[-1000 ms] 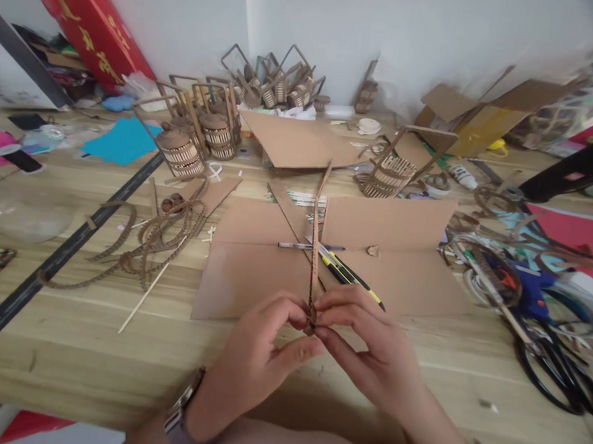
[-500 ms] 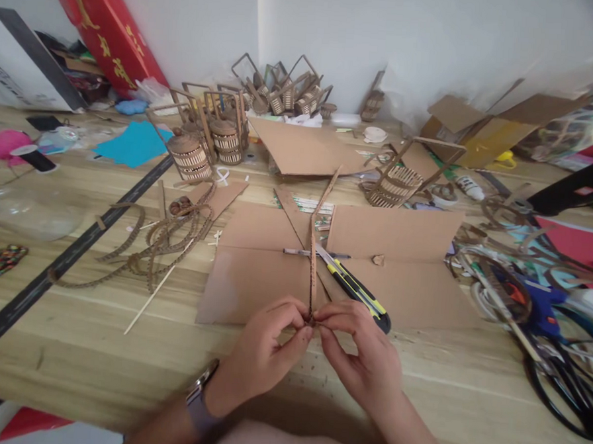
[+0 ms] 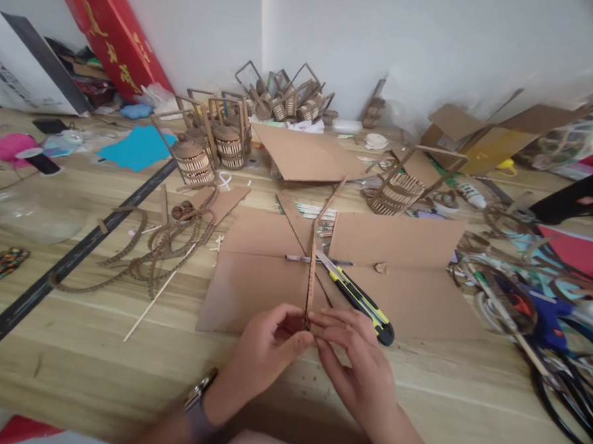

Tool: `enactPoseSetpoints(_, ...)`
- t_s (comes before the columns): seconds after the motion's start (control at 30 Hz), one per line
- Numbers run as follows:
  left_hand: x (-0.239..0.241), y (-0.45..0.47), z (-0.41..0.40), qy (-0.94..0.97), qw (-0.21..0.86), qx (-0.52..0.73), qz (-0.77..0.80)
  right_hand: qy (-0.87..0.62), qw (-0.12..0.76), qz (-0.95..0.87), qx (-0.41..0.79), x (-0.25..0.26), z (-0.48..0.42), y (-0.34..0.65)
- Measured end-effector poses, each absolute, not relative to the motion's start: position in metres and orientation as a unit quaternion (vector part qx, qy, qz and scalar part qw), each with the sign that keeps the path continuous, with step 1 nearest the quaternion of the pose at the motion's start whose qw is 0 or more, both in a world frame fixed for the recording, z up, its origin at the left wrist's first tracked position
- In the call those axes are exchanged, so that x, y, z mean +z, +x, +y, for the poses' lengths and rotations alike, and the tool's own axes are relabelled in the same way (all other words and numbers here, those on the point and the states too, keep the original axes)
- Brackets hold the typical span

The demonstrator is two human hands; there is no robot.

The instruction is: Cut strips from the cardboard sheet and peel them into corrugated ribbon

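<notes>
Both hands meet at the near end of a narrow corrugated cardboard strip (image 3: 311, 276), which runs away from me over the flat cardboard. My left hand (image 3: 270, 350) pinches that end between thumb and fingers. Across from it, my right hand (image 3: 356, 358) has its fingertips closed on the same end; the tip itself is mostly hidden by the fingers. A yellow and black utility knife (image 3: 357, 295) lies right beside the strip, its blade toward the strip. Under the strip, a pen (image 3: 341, 262) rests crosswise on the cardboard sheet (image 3: 253, 286).
Loose coiled cardboard strips (image 3: 171, 242) and a thin stick (image 3: 156, 301) lie at left. Small lidded baskets with tall handles (image 3: 194, 160) stand behind them, and another basket (image 3: 396, 193) sits back right. Scissors with black handles (image 3: 566, 395) are at far right.
The fingers have shifted slightly around the strip's near end, the right fingertips moving over it toward the left hand. The whole view has tipped a little, so things sit slightly lower.
</notes>
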State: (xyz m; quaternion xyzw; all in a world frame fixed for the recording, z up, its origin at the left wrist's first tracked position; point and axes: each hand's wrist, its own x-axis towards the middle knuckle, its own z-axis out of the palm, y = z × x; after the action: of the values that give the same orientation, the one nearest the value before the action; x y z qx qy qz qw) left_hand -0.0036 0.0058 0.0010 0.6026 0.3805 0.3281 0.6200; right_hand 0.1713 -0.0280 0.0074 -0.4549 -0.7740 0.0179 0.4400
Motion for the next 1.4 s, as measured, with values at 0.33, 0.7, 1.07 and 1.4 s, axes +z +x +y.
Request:
enactPoseSetpoints(0.33, -0.001, 0.003, 0.006, 0.570, 0.666, 0.290, 0.385, -0.469, 0.392, -0.791, -0.033, -0.001, -0.030, 0.168)
enactPoseSetpoints(0.7, -0.002, 0.006, 0.000, 0.555, 0.675, 0.292, 0.389, -0.515, 0.428, -0.742, 0.038, -0.003, -0.028, 0.170)
enactPoseSetpoints(1.07, -0.008, 0.006, 0.000, 0.543, 0.687, 0.294, 0.383, -0.510, 0.444, -0.734, 0.065, 0.000, -0.028, 0.174)
enactPoseSetpoints(1.4, -0.010, 0.005, 0.002, 0.561, 0.665, 0.283, 0.404, -0.492, 0.401, -0.773, 0.000, -0.007, -0.026, 0.173)
